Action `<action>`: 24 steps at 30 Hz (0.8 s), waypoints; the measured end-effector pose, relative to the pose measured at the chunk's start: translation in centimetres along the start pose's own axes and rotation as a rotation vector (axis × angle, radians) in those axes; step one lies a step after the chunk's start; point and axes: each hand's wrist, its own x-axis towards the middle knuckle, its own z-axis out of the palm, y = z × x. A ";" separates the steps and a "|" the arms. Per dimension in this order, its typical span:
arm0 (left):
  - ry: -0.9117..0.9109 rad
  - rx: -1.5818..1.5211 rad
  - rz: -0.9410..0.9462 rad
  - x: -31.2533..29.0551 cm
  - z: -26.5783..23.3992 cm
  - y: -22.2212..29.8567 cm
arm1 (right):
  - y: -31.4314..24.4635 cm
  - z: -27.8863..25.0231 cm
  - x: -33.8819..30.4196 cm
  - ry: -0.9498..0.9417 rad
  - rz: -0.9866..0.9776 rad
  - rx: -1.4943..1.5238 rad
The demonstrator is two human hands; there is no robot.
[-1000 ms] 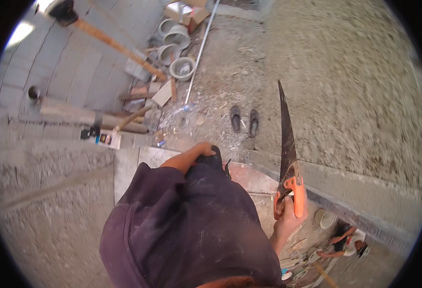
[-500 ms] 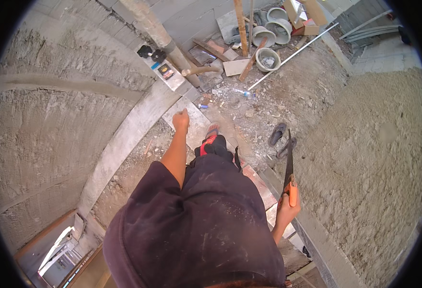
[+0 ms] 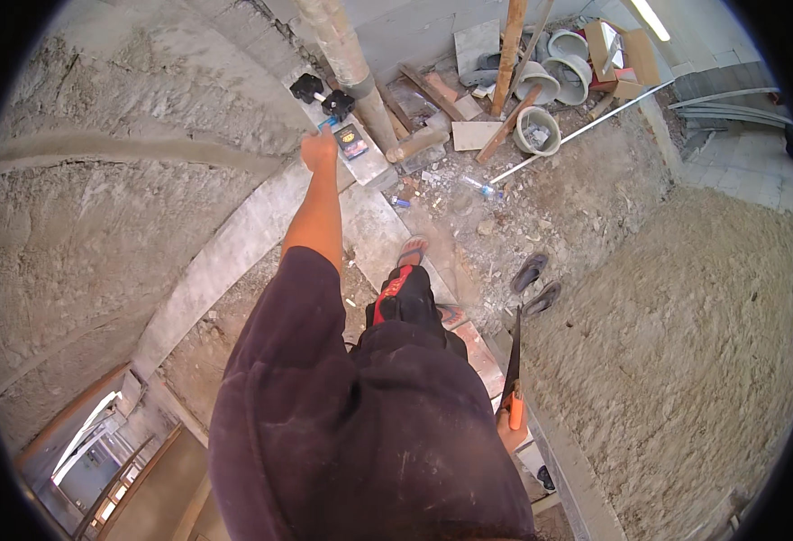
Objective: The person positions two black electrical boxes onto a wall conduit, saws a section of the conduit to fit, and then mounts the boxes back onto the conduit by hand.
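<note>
My left hand [image 3: 319, 150] reaches forward to a narrow pale ledge, its fingers drawn together at a small blue item [image 3: 328, 123]. Whether the fingers grip that item is too small to make out. Right beside it on the ledge lies a small dark packet [image 3: 351, 142]. Two black knob-like pieces [image 3: 306, 87] sit just beyond. Low on my right side, my right hand [image 3: 512, 433] is wrapped round the orange handle of a handsaw [image 3: 514, 410]. The saw's dark blade points forward, away from me.
My feet, in flip-flops, stand on a plank-like strip [image 3: 369, 225]. A pair of dark sandals [image 3: 530, 273] lies on the rubble to the right. Farther off are buckets [image 3: 538, 132], timber pieces [image 3: 509, 54], a white pipe [image 3: 586, 128] and an opened carton [image 3: 626, 63]. Rough plastered surfaces flank both sides.
My left hand has moved forward from above the strip to the small blue item on the ledge. My right hand with the handsaw has dropped lower and closer to my body. The view has shifted.
</note>
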 end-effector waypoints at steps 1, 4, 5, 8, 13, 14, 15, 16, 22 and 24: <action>0.012 0.010 0.048 0.8 0.4 0.3 | 0.4 -0.3 0.2 -0.009 -0.027 -0.072; 0.036 0.078 0.049 4.5 2.3 -0.6 | 1.4 -1.1 0.9 -0.007 -0.059 -0.040; 0.024 0.087 0.046 5.9 3.2 -1.0 | 1.3 -1.5 1.2 -0.008 -0.061 -0.033; -0.014 0.121 0.021 9.8 5.1 -1.8 | 0.5 -2.3 2.4 -0.053 0.023 -0.089; -0.049 0.211 0.075 9.9 7.1 -0.7 | 1.0 -2.2 3.6 -0.071 0.019 -0.171; -0.035 0.199 0.065 9.8 7.1 -0.4 | 1.2 -2.3 3.9 -0.081 0.013 -0.214; -0.071 0.154 0.018 9.6 6.7 -0.5 | 1.4 -2.4 4.1 -0.091 0.006 -0.256; -0.114 0.104 -0.027 8.7 6.1 0.4 | 0.7 -2.1 4.2 -0.099 0.015 -0.270; -0.012 -0.124 -0.058 6.0 2.0 -0.2 | -1.3 -0.9 6.3 -0.162 -0.086 -0.281; 0.044 -0.226 -0.005 3.1 -0.5 -1.5 | -2.2 0.0 6.6 -0.161 -0.129 -0.216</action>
